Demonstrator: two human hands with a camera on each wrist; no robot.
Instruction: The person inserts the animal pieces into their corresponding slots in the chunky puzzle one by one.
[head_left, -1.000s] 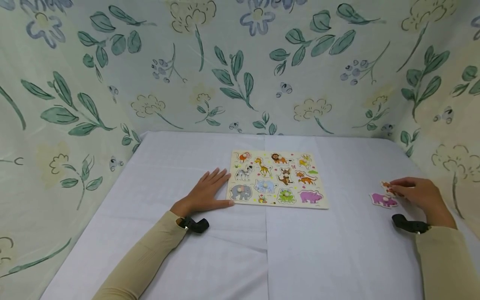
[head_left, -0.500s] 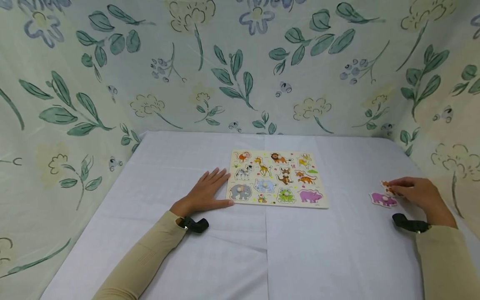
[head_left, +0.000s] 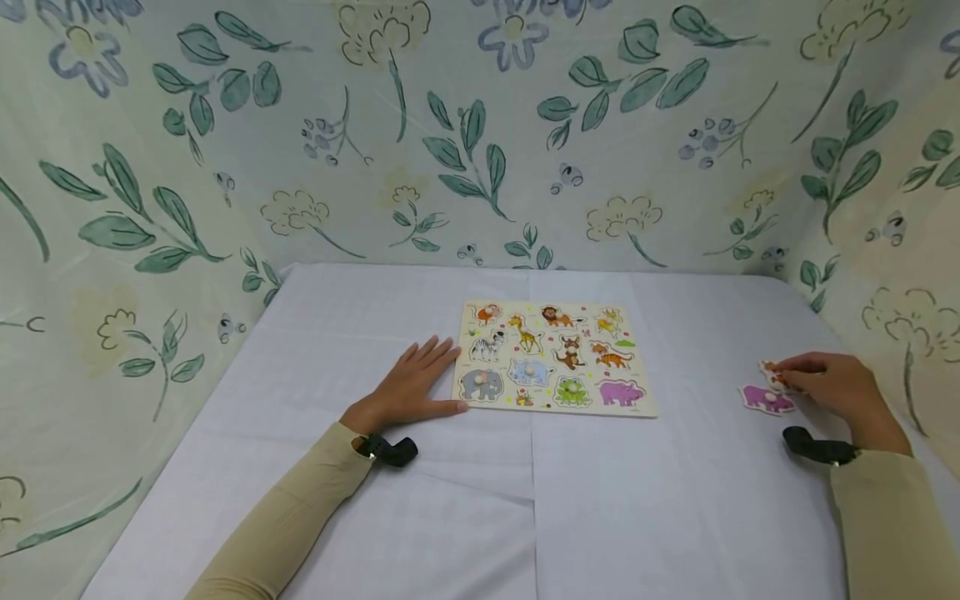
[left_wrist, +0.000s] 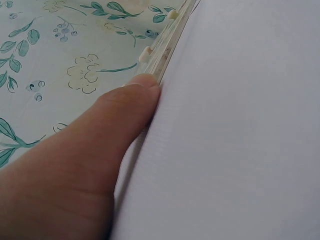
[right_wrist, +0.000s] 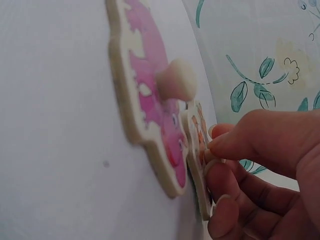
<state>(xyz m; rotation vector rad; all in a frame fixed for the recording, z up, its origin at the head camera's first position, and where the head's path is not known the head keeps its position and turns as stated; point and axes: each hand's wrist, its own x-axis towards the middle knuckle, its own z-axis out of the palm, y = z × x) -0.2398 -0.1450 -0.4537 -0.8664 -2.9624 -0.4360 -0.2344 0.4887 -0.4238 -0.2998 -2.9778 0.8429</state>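
A wooden animal puzzle board (head_left: 551, 404) lies flat on the white-covered table. My left hand (head_left: 411, 385) rests at its left side with fingers spread, and in the left wrist view the thumb (left_wrist: 125, 107) touches the board's edge. Far to the right, my right hand (head_left: 843, 392) pinches an orange animal puzzle piece (head_left: 771, 372) between thumb and fingers at its knob; the fingers partly cover it. Just in front of that piece lies a purple hippo puzzle piece (head_left: 767, 401). The right wrist view shows the purple hippo's wooden knob (right_wrist: 177, 81) close up.
The white cloth (head_left: 645, 500) covers the table and has a few creases. Floral fabric (head_left: 465, 133) hangs behind and on both sides. Several animals on the board, such as the elephant (head_left: 481, 386) and frog (head_left: 573, 392), carry knobs.
The orange piece has shifted very slightly left in my right hand's pinch. My left hand and the board stay where they were.
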